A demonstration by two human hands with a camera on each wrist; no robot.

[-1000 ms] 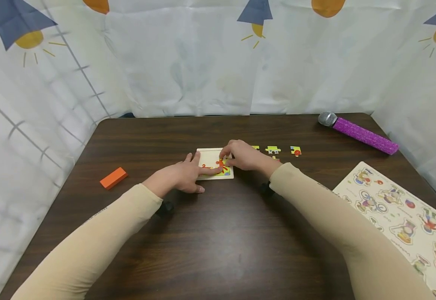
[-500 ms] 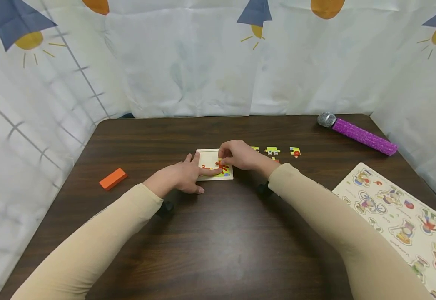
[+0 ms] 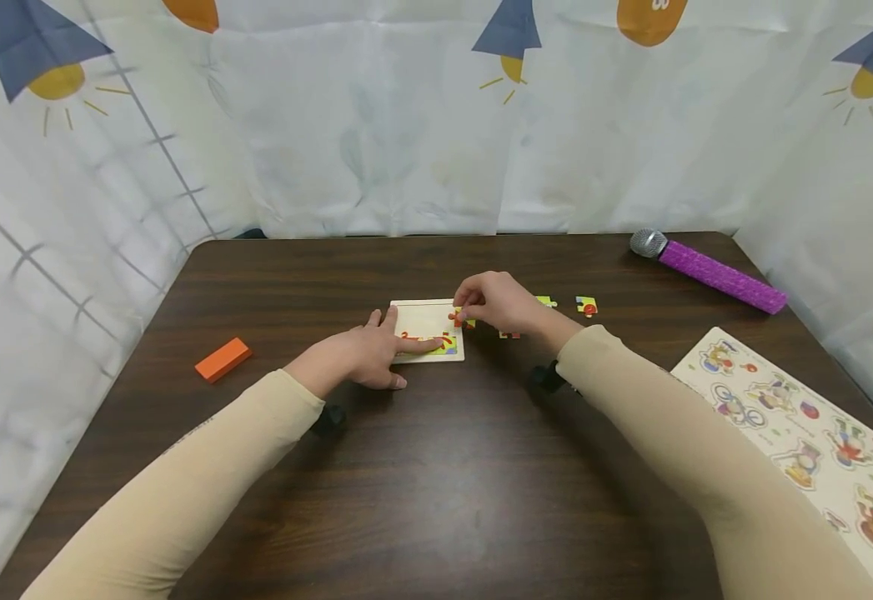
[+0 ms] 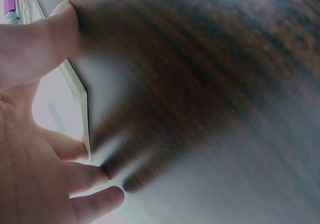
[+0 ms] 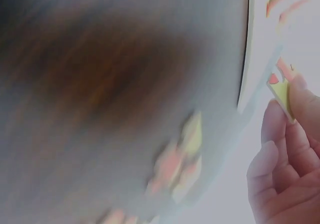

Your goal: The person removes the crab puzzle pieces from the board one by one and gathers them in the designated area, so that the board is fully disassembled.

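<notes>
A small pale wooden puzzle tray (image 3: 423,312) lies on the table, with red and yellow puzzle pieces (image 3: 449,344) along its near side. My left hand (image 3: 361,353) rests across the tray's left part, its fingers spread and the index finger reaching over the fitted pieces. In the left wrist view the tray edge (image 4: 77,88) shows between thumb and fingers. Just over the tray's right edge, my right hand (image 3: 502,303) pinches a red and yellow puzzle piece (image 5: 281,94) between thumb and fingertips.
Loose puzzle pieces lie right of the tray, among them a yellow-red one (image 3: 586,306) and a partly hidden one (image 3: 509,335). An orange block (image 3: 223,359) sits at the left, a purple microphone (image 3: 721,273) at the back right. A printed picture board (image 3: 774,417) covers the right side.
My right hand has drawn back from inside the tray to its right edge, taking the pinched puzzle piece along. The left hand has stayed in place.
</notes>
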